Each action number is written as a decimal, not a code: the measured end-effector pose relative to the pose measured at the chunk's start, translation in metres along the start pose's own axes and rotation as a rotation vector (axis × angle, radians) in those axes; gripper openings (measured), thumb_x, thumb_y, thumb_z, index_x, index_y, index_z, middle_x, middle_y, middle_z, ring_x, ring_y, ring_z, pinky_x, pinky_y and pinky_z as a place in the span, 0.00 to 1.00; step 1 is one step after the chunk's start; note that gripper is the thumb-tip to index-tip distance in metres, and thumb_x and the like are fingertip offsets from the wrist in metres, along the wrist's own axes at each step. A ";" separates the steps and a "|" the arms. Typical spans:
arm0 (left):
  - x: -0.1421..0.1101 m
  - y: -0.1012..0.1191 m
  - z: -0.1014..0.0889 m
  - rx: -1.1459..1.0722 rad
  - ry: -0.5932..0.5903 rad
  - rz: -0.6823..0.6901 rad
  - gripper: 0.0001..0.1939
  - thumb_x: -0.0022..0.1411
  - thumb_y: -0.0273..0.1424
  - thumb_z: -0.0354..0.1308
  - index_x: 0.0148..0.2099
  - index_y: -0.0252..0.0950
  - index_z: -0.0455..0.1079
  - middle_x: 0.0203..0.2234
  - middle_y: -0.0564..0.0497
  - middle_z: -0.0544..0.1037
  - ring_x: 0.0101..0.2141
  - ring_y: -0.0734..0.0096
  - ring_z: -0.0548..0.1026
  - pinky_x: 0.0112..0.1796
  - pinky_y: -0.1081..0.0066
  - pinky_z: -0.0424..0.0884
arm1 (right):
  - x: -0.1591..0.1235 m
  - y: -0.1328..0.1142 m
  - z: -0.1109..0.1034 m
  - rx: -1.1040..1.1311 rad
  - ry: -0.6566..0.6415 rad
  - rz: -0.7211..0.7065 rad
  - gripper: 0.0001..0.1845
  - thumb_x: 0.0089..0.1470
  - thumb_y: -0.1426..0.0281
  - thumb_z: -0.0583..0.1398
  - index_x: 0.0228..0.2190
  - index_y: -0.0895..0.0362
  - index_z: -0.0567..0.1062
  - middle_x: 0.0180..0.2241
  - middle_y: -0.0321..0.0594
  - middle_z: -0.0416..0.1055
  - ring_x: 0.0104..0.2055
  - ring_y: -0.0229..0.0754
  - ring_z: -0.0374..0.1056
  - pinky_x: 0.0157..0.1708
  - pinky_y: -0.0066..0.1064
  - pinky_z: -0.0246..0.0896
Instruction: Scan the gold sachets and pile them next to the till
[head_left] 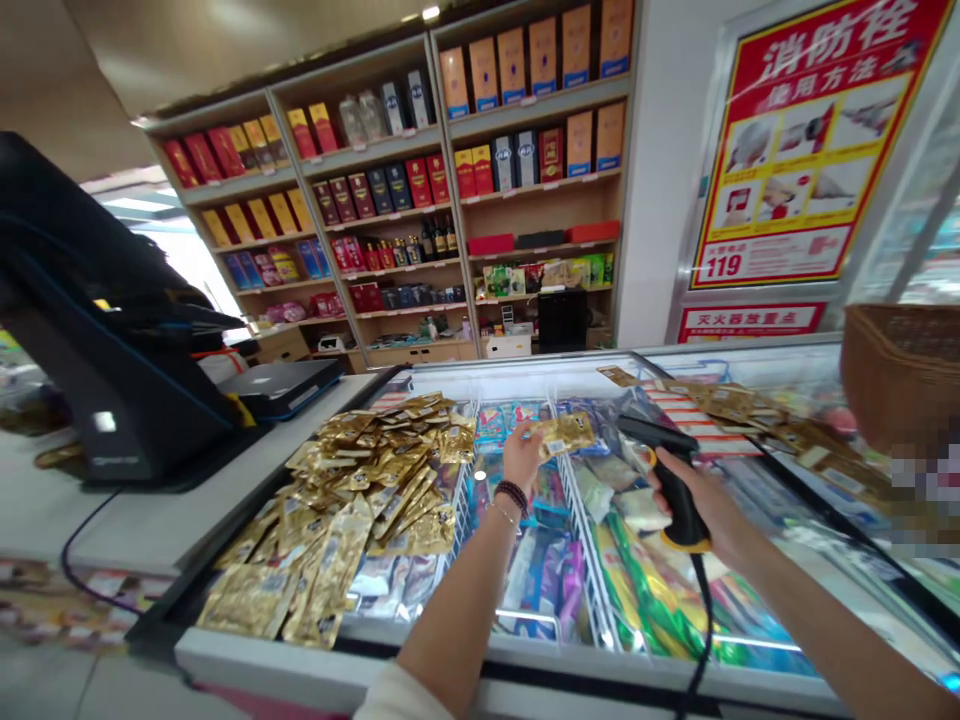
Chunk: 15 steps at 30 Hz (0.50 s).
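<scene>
My left hand [523, 458], with beads at the wrist, pinches a small gold packet [567, 434] above the glass top of a chest freezer [480, 655]. My right hand [686, 500] is wrapped round the grip of a black and yellow barcode scanner [679, 490], its head turned toward the packet. From the scanner's handle a black cable hangs down. To the left of my left hand lies a big heap of gold packets [375, 490] on the glass. More gold packets [750, 405] are spread at the right, beyond the scanner.
A black checkout terminal [97, 380] stands on the left counter, beside a flat black device [281, 385]. Wire baskets of wrapped frozen goods [645, 560] show under the glass. Shelves of boxes [405, 190] line the back wall. At the right edge, a person in a brown hat [900, 370] is close.
</scene>
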<state>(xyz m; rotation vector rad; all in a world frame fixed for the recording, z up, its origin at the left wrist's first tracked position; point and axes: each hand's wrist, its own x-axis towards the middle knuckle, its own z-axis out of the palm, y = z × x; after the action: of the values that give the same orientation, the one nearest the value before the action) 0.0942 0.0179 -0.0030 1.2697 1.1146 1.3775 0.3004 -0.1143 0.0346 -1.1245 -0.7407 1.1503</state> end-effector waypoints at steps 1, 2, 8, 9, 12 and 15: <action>-0.005 0.001 -0.006 -0.080 -0.037 -0.029 0.14 0.60 0.40 0.66 0.43 0.36 0.75 0.30 0.48 0.82 0.34 0.64 0.82 0.37 0.65 0.81 | -0.002 0.003 0.003 -0.024 -0.033 0.000 0.23 0.42 0.52 0.74 0.27 0.56 0.74 0.19 0.32 0.69 0.15 0.32 0.60 0.12 0.23 0.54; -0.010 0.001 -0.012 -0.156 -0.072 -0.056 0.16 0.60 0.42 0.66 0.44 0.36 0.75 0.32 0.48 0.82 0.36 0.63 0.82 0.38 0.63 0.81 | -0.004 0.005 0.006 -0.053 -0.075 -0.001 0.24 0.42 0.51 0.74 0.27 0.56 0.74 0.19 0.33 0.68 0.15 0.32 0.60 0.12 0.23 0.54; -0.020 0.006 -0.022 -0.248 -0.083 -0.110 0.18 0.63 0.44 0.64 0.48 0.37 0.74 0.40 0.44 0.83 0.42 0.62 0.82 0.46 0.56 0.81 | -0.016 0.009 0.014 -0.217 -0.244 -0.017 0.28 0.43 0.46 0.72 0.30 0.57 0.75 0.20 0.33 0.68 0.14 0.34 0.60 0.12 0.27 0.55; -0.020 0.007 -0.022 -0.237 -0.074 -0.110 0.17 0.64 0.44 0.63 0.49 0.37 0.74 0.40 0.45 0.83 0.42 0.62 0.82 0.46 0.56 0.81 | -0.018 0.008 0.015 -0.227 -0.230 -0.020 0.28 0.42 0.45 0.72 0.30 0.56 0.75 0.20 0.33 0.68 0.14 0.34 0.60 0.11 0.27 0.55; -0.019 0.007 -0.021 -0.201 -0.064 -0.091 0.15 0.66 0.42 0.61 0.50 0.39 0.75 0.40 0.47 0.83 0.42 0.64 0.82 0.45 0.59 0.82 | -0.025 0.003 0.020 -0.245 -0.173 -0.033 0.27 0.42 0.46 0.72 0.28 0.55 0.74 0.20 0.33 0.67 0.14 0.34 0.59 0.12 0.28 0.55; -0.018 0.005 -0.021 -0.203 -0.075 -0.081 0.14 0.68 0.40 0.59 0.50 0.39 0.75 0.41 0.47 0.83 0.43 0.63 0.82 0.45 0.60 0.83 | -0.030 0.001 0.024 -0.260 -0.110 -0.050 0.25 0.42 0.48 0.72 0.28 0.55 0.74 0.19 0.33 0.67 0.14 0.34 0.58 0.12 0.26 0.53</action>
<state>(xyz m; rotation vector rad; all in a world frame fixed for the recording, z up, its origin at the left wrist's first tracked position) 0.0738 -0.0012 -0.0020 1.1088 0.9391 1.3347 0.2696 -0.1353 0.0439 -1.2581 -1.0205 1.1020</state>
